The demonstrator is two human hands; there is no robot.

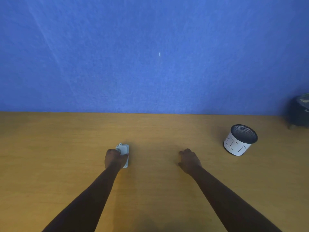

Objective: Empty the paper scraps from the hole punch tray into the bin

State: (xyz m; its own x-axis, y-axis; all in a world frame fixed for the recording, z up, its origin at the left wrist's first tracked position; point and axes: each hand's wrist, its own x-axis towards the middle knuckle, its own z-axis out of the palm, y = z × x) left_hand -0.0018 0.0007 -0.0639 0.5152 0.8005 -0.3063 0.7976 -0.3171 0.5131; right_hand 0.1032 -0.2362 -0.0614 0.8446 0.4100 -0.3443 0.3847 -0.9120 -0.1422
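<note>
A small grey hole punch [124, 149] lies on the wooden table, a little left of centre. My left hand [115, 159] is closed over its near half, fingers wrapped around the body, so its tray is hidden. My right hand [189, 159] rests palm down on the table about a hand's width to the right, holding nothing, fingers loosely curled. The bin [240, 139], a black mesh cup wrapped in white paper marked "BIN", stands upright at the right, well beyond my right hand.
A blue felt wall [150, 56] rises along the table's back edge. A dark, blurred object [299, 111] sits at the far right edge, behind the bin. Bare wooden table [158, 190] stretches between and in front of my arms.
</note>
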